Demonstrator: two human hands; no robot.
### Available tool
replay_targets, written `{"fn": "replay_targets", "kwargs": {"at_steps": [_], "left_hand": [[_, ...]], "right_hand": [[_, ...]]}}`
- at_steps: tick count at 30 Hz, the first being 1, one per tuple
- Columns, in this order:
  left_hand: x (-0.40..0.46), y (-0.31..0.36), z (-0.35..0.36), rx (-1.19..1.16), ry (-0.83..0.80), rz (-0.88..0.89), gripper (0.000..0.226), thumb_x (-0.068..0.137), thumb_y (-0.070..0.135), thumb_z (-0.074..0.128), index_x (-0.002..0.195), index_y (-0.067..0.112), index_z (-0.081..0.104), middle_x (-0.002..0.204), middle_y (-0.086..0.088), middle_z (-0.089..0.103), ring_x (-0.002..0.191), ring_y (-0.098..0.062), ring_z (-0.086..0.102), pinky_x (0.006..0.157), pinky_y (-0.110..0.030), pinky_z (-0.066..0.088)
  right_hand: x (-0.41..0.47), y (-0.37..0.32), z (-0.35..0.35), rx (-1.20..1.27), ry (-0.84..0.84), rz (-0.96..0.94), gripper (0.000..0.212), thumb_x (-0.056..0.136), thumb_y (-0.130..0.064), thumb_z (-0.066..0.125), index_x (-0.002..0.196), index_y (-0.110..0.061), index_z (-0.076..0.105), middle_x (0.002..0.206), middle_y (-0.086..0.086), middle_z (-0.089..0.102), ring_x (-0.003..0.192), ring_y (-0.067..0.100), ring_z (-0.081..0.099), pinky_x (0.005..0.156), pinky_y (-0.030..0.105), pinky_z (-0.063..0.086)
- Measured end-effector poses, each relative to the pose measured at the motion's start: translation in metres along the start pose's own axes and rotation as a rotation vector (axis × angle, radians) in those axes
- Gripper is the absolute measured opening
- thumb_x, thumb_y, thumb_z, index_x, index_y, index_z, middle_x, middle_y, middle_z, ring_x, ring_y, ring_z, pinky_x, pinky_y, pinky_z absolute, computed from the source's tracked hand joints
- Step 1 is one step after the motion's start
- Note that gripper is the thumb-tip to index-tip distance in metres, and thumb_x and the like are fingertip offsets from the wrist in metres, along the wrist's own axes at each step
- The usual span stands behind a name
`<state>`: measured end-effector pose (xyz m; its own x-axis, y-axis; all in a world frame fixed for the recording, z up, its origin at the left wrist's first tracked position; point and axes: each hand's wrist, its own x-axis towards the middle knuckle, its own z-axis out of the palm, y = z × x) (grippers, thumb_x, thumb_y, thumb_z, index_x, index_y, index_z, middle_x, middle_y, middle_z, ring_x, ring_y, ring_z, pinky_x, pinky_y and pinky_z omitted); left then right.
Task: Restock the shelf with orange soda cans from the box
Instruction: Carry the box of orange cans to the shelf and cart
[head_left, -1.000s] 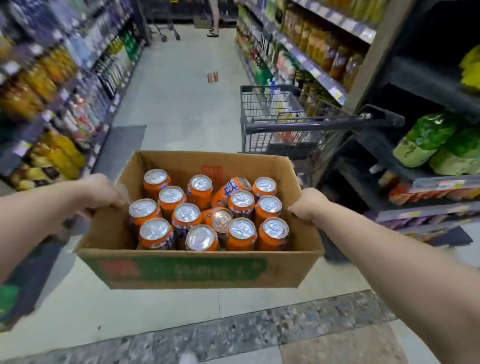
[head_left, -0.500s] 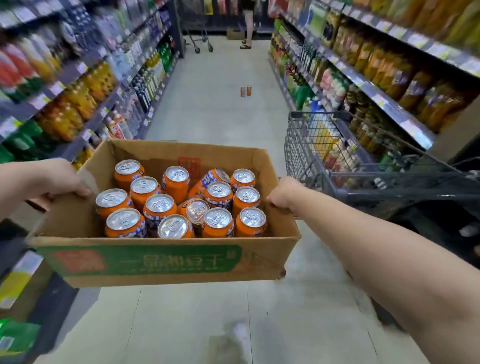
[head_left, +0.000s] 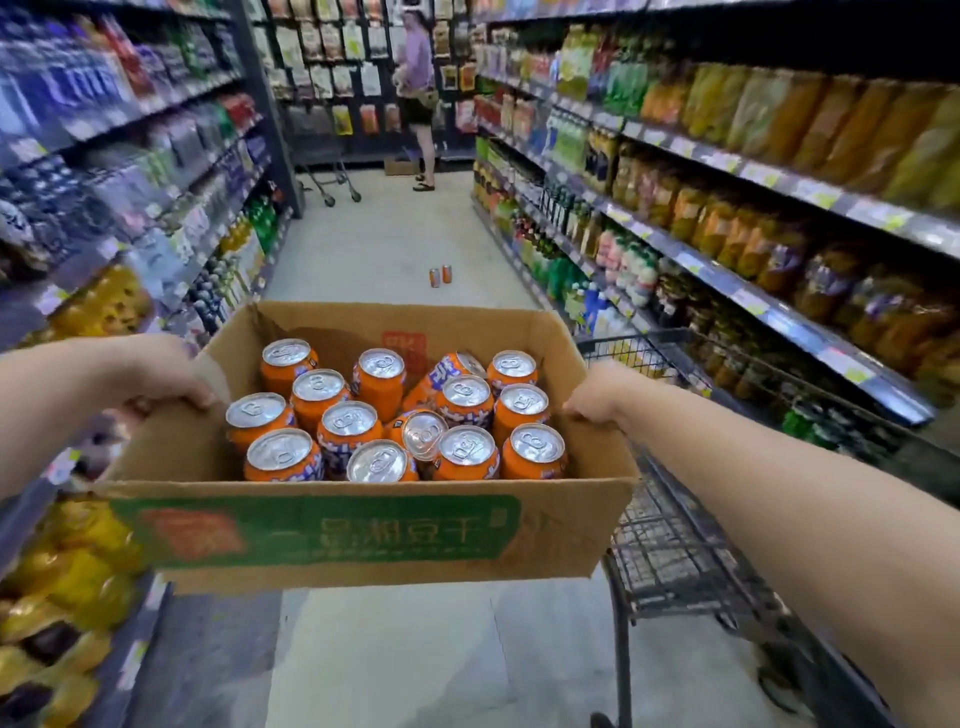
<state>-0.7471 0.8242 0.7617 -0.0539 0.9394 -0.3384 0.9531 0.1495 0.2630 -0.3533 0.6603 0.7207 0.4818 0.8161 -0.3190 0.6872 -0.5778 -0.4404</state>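
1 view, head camera: aisle seen over a carried load.
Box (head_left: 322, 540): cardboard, held level at chest height, mid-aisle, near.
Orange soda cans (head_left: 467, 400): about 14 inside; most upright, 2 tipped among them.
Left hand (head_left: 156, 374): fingers curled over left wall of box, gripping the rim.
Right hand (head_left: 597, 397): fingers curled over right wall, gripping the rim.
Left shelf (head_left: 171, 171): bottled drinks, close beside box; no orange cans made out there.
Right shelf (head_left: 779, 312): bottles and juice, beyond cart (head_left: 675, 545) standing just right of box.
Floor cans (head_left: 440, 275): 2 standing far down the aisle.
Person (head_left: 421, 93): far end, beside another cart.
Risk 1: thin wall buckling under the weight of cans, likely tipping the load.
Risk 2: tipped cans rolling if box tilts, shifting balance.
Risk 3: right corner catching cart rim in a turn.
Change since 1.0 s ago: view swung left, now straight down the aisle; left shelf closer, cart further right; both grips unchanged.
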Motion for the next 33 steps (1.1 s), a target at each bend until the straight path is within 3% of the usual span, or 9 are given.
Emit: {"fn": "replay_targets", "kwargs": {"at_steps": [6, 8, 12, 17, 19, 22, 24, 29, 33], "left_hand": [[0.128, 0.150, -0.035, 0.121, -0.037, 0.260, 0.014, 0.081, 0.007, 0.073, 0.069, 0.004, 0.066, 0.071, -0.020, 0.062, 0.056, -0.031, 0.058, 0.039, -0.028, 0.048], [0.158, 0.211, -0.036, 0.114, -0.089, 0.340, 0.013, 0.082, 0.003, 0.069, 0.069, 0.006, 0.068, 0.067, -0.019, 0.068, 0.053, -0.033, 0.065, 0.041, -0.034, 0.053], [0.197, 0.329, -0.016, 0.127, -0.313, 0.462, 0.016, 0.090, 0.000, 0.055, 0.092, 0.007, 0.070, 0.095, -0.025, 0.072, 0.086, -0.043, 0.070, 0.080, -0.060, 0.056], [0.226, 0.463, 0.028, 0.168, -0.295, 0.671, 0.004, 0.086, 0.000, 0.063, 0.087, 0.002, 0.060, 0.083, -0.020, 0.069, 0.067, -0.032, 0.069, 0.043, -0.035, 0.055], [0.238, 0.511, 0.048, 0.209, -0.322, 0.725, 0.009, 0.086, 0.003, 0.066, 0.094, 0.000, 0.062, 0.087, -0.021, 0.070, 0.070, -0.034, 0.070, 0.048, -0.039, 0.058], [0.247, 0.583, 0.074, 0.232, -0.405, 0.804, 0.016, 0.084, 0.000, 0.068, 0.099, -0.004, 0.062, 0.092, -0.024, 0.071, 0.077, -0.039, 0.072, 0.061, -0.051, 0.060], [0.249, 0.630, 0.095, 0.276, -0.430, 0.891, 0.022, 0.084, 0.002, 0.069, 0.102, -0.005, 0.059, 0.096, -0.025, 0.069, 0.079, -0.040, 0.071, 0.060, -0.049, 0.060], [0.254, 0.734, 0.161, 0.447, -0.470, 1.170, 0.020, 0.083, 0.010, 0.072, 0.093, -0.005, 0.062, 0.081, -0.021, 0.065, 0.049, -0.030, 0.066, 0.033, -0.032, 0.048], [0.251, 0.794, 0.214, 0.528, -0.540, 1.333, 0.018, 0.081, 0.012, 0.073, 0.085, -0.003, 0.063, 0.075, -0.019, 0.065, 0.045, -0.030, 0.065, 0.029, -0.030, 0.046]], "right_hand": [[0.062, 0.009, -0.040, 0.241, 0.116, 0.290, 0.026, 0.091, -0.011, 0.063, 0.113, 0.000, 0.053, 0.080, 0.012, 0.058, 0.068, 0.028, 0.062, 0.053, 0.038, 0.056], [0.079, 0.024, -0.059, 0.288, 0.181, 0.363, 0.027, 0.089, -0.011, 0.064, 0.114, 0.000, 0.057, 0.097, 0.017, 0.065, 0.084, 0.034, 0.067, 0.067, 0.042, 0.059], [0.111, 0.061, -0.095, 0.300, 0.288, 0.513, 0.030, 0.089, -0.011, 0.063, 0.114, 0.005, 0.057, 0.106, 0.021, 0.066, 0.096, 0.035, 0.068, 0.081, 0.047, 0.060], [0.142, 0.108, -0.138, 0.362, 0.405, 0.713, 0.038, 0.089, -0.012, 0.065, 0.124, 0.000, 0.057, 0.113, 0.019, 0.066, 0.095, 0.034, 0.067, 0.075, 0.043, 0.059], [0.150, 0.121, -0.147, 0.386, 0.446, 0.779, 0.041, 0.088, -0.012, 0.065, 0.127, -0.002, 0.056, 0.114, 0.019, 0.066, 0.096, 0.035, 0.067, 0.079, 0.047, 0.059], [0.158, 0.143, -0.154, 0.468, 0.495, 0.914, 0.042, 0.088, -0.012, 0.068, 0.127, -0.003, 0.054, 0.107, 0.016, 0.064, 0.091, 0.034, 0.066, 0.063, 0.042, 0.056], [0.164, 0.156, -0.153, 0.500, 0.526, 1.004, 0.041, 0.088, -0.011, 0.067, 0.126, -0.003, 0.055, 0.110, 0.018, 0.065, 0.093, 0.036, 0.067, 0.069, 0.045, 0.059], [0.181, 0.180, -0.140, 0.575, 0.632, 1.215, 0.036, 0.087, -0.010, 0.068, 0.120, -0.001, 0.058, 0.114, 0.021, 0.066, 0.098, 0.038, 0.067, 0.084, 0.050, 0.058], [0.191, 0.188, -0.115, 0.600, 0.710, 1.358, 0.021, 0.085, -0.011, 0.066, 0.101, 0.002, 0.068, 0.100, 0.017, 0.070, 0.089, 0.034, 0.068, 0.081, 0.043, 0.059]]}}
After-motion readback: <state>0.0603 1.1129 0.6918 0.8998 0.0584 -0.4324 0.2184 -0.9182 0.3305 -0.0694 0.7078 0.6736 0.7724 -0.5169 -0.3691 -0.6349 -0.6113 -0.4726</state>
